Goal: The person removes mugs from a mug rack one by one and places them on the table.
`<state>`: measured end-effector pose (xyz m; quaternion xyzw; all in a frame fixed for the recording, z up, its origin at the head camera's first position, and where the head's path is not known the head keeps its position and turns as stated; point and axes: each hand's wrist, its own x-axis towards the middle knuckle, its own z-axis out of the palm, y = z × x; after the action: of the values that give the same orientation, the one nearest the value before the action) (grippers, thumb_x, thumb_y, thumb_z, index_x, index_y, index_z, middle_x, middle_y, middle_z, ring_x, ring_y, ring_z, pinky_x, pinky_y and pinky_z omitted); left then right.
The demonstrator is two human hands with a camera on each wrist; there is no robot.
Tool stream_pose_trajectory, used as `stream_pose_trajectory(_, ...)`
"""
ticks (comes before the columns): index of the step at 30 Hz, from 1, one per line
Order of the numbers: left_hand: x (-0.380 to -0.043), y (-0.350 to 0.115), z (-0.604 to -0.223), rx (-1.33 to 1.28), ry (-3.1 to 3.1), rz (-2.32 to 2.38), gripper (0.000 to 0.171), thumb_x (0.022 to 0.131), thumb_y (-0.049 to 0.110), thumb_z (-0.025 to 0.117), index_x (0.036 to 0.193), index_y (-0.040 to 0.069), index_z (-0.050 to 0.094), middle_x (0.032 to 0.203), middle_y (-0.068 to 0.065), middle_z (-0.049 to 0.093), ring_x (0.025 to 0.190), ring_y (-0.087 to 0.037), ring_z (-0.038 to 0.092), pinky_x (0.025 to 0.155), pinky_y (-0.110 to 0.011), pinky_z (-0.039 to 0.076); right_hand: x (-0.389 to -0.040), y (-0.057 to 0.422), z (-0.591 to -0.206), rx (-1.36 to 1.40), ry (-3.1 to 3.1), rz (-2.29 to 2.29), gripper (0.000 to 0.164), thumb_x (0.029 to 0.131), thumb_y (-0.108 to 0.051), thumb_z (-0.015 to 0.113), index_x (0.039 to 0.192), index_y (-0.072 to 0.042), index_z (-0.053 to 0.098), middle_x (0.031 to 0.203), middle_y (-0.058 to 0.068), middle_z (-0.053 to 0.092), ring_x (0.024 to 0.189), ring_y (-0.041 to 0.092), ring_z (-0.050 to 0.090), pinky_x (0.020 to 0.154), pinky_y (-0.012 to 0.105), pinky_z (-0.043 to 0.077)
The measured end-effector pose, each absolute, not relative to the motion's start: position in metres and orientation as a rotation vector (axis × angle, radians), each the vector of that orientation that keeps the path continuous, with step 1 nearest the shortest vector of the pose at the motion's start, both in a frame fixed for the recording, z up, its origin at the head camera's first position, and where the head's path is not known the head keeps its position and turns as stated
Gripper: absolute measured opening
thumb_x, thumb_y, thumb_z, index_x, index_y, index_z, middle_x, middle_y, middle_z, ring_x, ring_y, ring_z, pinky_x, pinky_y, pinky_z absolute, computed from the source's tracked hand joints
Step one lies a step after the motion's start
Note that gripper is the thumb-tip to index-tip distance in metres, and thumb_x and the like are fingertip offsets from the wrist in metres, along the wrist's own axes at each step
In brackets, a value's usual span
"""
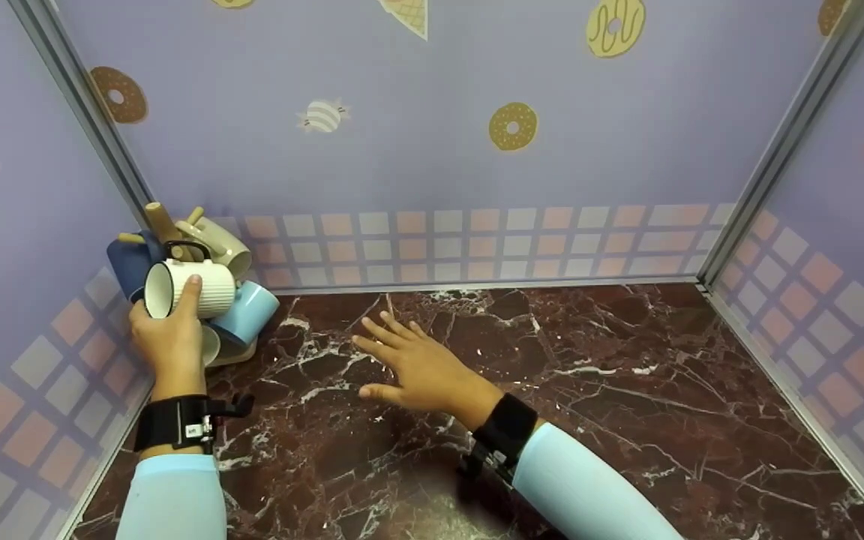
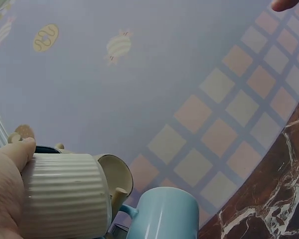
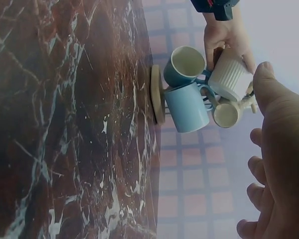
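Gripping white ribbed mug [image 1: 211, 291] — left hand [image 1: 169, 341] round body, at wooden rack [image 1: 161, 222]; right hand [image 1: 426, 369] spread, holding nothing. Best guide handle [image 1: 190, 243] slowly past pegs [image 1: 196, 214] — light-blue mug [image 1: 250, 311] sits near.

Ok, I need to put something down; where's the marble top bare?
Between the right hand and right wall, and beyond that hand to the back wall, the marble top is bare. Back left is crowded: mugs around a wooden rack, left hand gripping the white mug.
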<state>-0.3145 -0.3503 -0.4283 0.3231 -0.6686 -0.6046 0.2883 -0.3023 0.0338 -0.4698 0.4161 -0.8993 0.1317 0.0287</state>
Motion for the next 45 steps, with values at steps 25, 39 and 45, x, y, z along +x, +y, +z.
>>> stream_pose_trajectory(25, -0.305, -0.332, -0.415, 0.805, -1.586, -1.592, 0.094, 0.076, 0.042, 0.107, 0.153, 0.012, 0.064, 0.139, 0.007, 0.065, 0.123, -0.008, 0.061, 0.115, -0.024, 0.050, -0.302, 0.052, -0.473, 1.215, -2.799, 0.492, 0.085, 0.110, -0.077, 0.048, 0.182, -0.037, 0.024, 0.191, -0.009, 0.006, 0.180, 0.027, 0.008, 0.144, 0.061, 0.015)
stream_pose_trajectory(39, -0.278, -0.265, -0.394, 0.632, -1.910, -1.276, 0.102, 0.074, 0.049, 0.107, 0.159, 0.016, 0.061, 0.155, -0.009, 0.070, 0.138, -0.026, 0.065, 0.119, -0.049, 0.053, -0.305, 0.090, -0.461, 1.039, -2.829, 0.737, 0.084, 0.112, -0.072, 0.051, 0.182, -0.031, 0.028, 0.191, -0.010, 0.010, 0.180, 0.025, 0.009, 0.146, 0.052, 0.011)
stream_pose_trajectory(45, -0.283, -0.232, -0.390, 0.434, -2.029, -1.275, 0.101, 0.074, 0.042, 0.109, 0.158, 0.010, 0.062, 0.153, -0.016, 0.070, 0.140, -0.036, 0.066, 0.121, -0.056, 0.054, -0.307, 0.111, -0.460, 0.948, -2.819, 0.805, 0.083, 0.112, -0.070, 0.051, 0.181, -0.029, 0.030, 0.191, -0.008, 0.014, 0.180, 0.030, 0.014, 0.145, 0.059, 0.018)
